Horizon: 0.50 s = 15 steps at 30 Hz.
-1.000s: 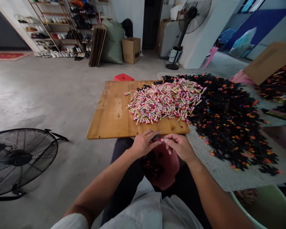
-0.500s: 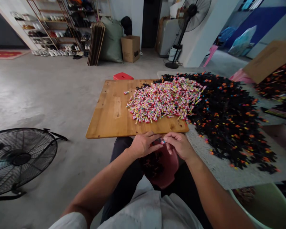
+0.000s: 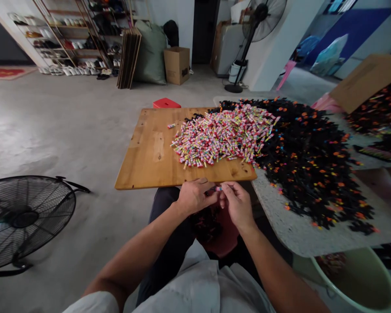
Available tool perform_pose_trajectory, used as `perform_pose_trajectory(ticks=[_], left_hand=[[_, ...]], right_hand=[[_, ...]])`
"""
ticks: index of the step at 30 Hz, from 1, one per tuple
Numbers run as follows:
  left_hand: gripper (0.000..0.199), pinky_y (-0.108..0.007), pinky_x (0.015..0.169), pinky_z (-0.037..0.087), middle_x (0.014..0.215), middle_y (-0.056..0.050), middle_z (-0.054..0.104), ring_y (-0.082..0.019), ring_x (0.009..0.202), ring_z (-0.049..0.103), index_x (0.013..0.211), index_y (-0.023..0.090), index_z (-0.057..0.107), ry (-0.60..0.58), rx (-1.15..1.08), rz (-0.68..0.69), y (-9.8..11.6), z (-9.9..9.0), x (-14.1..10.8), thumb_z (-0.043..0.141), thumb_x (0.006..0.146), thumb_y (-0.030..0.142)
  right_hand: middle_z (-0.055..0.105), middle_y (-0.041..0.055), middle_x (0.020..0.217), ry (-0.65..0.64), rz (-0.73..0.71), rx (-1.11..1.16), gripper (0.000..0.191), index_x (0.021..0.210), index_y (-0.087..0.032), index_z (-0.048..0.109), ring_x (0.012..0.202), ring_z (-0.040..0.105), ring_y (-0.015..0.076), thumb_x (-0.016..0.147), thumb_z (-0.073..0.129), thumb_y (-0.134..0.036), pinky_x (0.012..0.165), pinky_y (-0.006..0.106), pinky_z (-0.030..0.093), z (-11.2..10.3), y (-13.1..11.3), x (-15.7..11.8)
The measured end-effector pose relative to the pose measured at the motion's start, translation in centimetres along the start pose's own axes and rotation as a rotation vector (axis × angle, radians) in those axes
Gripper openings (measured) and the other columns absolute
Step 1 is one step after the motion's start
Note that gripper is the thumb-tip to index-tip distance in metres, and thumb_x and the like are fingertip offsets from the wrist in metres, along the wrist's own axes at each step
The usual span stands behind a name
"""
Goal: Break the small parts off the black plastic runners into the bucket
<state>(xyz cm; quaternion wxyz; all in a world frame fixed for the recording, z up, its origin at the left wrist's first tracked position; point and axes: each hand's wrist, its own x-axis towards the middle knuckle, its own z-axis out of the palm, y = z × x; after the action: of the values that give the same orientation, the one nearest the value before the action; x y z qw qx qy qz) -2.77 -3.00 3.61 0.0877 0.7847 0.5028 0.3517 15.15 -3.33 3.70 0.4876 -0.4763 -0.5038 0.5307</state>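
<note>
Just past the front edge of the wooden board (image 3: pixel 143 161), my two hands meet over my lap. My right hand (image 3: pixel 237 202) pinches a small tube with a pink, white and blue print (image 3: pixel 218 188) between thumb and fingertips. Against its other end, my left hand (image 3: pixel 194 195) closes its thumb and fingers on a small dark piece, mostly hidden by the fingers. Behind the hands, a heap of similar printed tubes (image 3: pixel 215 134) covers the board's right part. Below them, a reddish tub (image 3: pixel 228 239) between my legs holds dark pieces.
Many black pieces with orange tips (image 3: pixel 313 161) spread over the speckled stone table (image 3: pixel 299 241) on the right. A pale green bucket (image 3: pixel 374 278) stands under its edge. A black floor fan (image 3: pixel 29 217) is at left, and a red stool (image 3: pixel 167 103) behind the board.
The right hand has turned a little and its fingers have closed further around the tube. The tube now lies more level, in line with the left fingertips. The view has shifted slightly.
</note>
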Motion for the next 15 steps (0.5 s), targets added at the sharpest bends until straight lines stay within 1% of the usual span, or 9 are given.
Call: perform_pose_trajectory(ticks=[2,4,6,7,9,10,11,13,15], left_hand=[[0.026,-0.026,0.068,0.050,0.081,-0.004,0.072,-0.016,0.072,0.067,0.101,0.025,0.081,-0.026,-0.012,0.014,0.0,0.1,-0.2,0.066,0.094,0.045],[0.027,-0.026,0.075,0.053,0.090,-0.004,0.076,-0.017,0.079,0.070,0.111,0.026,0.080,-0.072,-0.054,0.028,0.0,0.3,-0.8,0.064,0.095,0.042],[0.029,-0.028,0.083,0.055,0.100,-0.006,0.079,-0.019,0.089,0.073,0.116,0.024,0.078,-0.172,-0.081,0.007,-0.2,0.6,-1.7,0.063,0.095,0.039],[0.029,-0.029,0.084,0.056,0.100,-0.006,0.079,-0.021,0.091,0.074,0.113,0.023,0.078,-0.249,-0.068,-0.024,-0.4,0.7,-2.2,0.063,0.095,0.040],[0.035,-0.032,0.088,0.057,0.105,-0.007,0.080,-0.024,0.096,0.075,0.115,0.022,0.077,-0.441,-0.041,-0.065,-1.0,1.2,-3.2,0.063,0.096,0.048],[0.042,-0.034,0.093,0.056,0.113,-0.008,0.079,-0.026,0.103,0.074,0.122,0.022,0.075,-0.506,-0.044,-0.069,-1.3,1.4,-3.6,0.064,0.095,0.052],[0.046,-0.036,0.098,0.055,0.121,-0.009,0.077,-0.027,0.110,0.073,0.128,0.023,0.072,-0.550,-0.051,-0.073,-1.5,1.7,-3.9,0.064,0.094,0.053],[0.051,-0.039,0.106,0.052,0.134,-0.011,0.072,-0.029,0.121,0.069,0.136,0.022,0.067,-0.591,-0.072,-0.084,-1.9,2.1,-4.3,0.065,0.094,0.050],[0.049,-0.040,0.109,0.051,0.137,-0.012,0.069,-0.029,0.123,0.068,0.137,0.021,0.066,-0.622,-0.097,-0.102,-2.1,2.4,-4.4,0.065,0.094,0.045]], right_hand=[[0.059,-0.0046,0.062,-0.011,0.021,0.047,0.031,0.095,-0.022,0.066,0.047,0.052,0.0111,0.093,0.069,-0.053,0.046,0.023,0.043,-0.1,0.9,-0.4],[0.059,-0.0044,0.061,-0.125,0.077,0.039,0.036,0.097,-0.022,0.066,0.046,0.052,0.0120,0.095,0.063,-0.058,0.045,0.024,0.043,-0.9,1.6,-0.3],[0.064,-0.0024,0.065,-0.229,0.117,-0.130,0.042,0.105,-0.021,0.068,0.047,0.057,0.0141,0.098,0.055,-0.061,0.048,0.025,0.046,-2.8,1.9,0.5],[0.068,-0.0008,0.069,-0.209,0.122,-0.308,0.044,0.108,-0.021,0.068,0.051,0.061,0.0153,0.100,0.051,-0.060,0.051,0.026,0.049,-4.1,1.9,1.3],[0.075,0.0038,0.083,-0.006,0.123,-0.749,0.042,0.113,-0.020,0.069,0.067,0.070,0.0179,0.104,0.046,-0.053,0.066,0.027,0.054,-7.6,1.6,3.3],[0.077,0.0065,0.093,0.148,0.142,-0.969,0.039,0.115,-0.020,0.070,0.079,0.073,0.0193,0.105,0.044,-0.048,0.076,0.028,0.055,-9.5,1.3,4.4],[0.077,0.0112,0.105,0.265,0.172,-1.095,0.038,0.120,-0.018,0.069,0.094,0.074,0.0221,0.106,0.043,-0.041,0.085,0.030,0.054,-11.3,1.0,5.5],[0.074,0.0192,0.120,0.389,0.241,-1.224,0.038,0.128,-0.013,0.067,0.112,0.071,0.0271,0.104,0.043,-0.031,0.095,0.034,0.050,-14.5,0.6,7.4],[0.071,0.0244,0.123,0.408,0.303,-1.278,0.037,0.126,-0.009,0.069,0.117,0.069,0.0309,0.101,0.049,-0.027,0.097,0.037,0.049,-16.6,0.3,8.7]])
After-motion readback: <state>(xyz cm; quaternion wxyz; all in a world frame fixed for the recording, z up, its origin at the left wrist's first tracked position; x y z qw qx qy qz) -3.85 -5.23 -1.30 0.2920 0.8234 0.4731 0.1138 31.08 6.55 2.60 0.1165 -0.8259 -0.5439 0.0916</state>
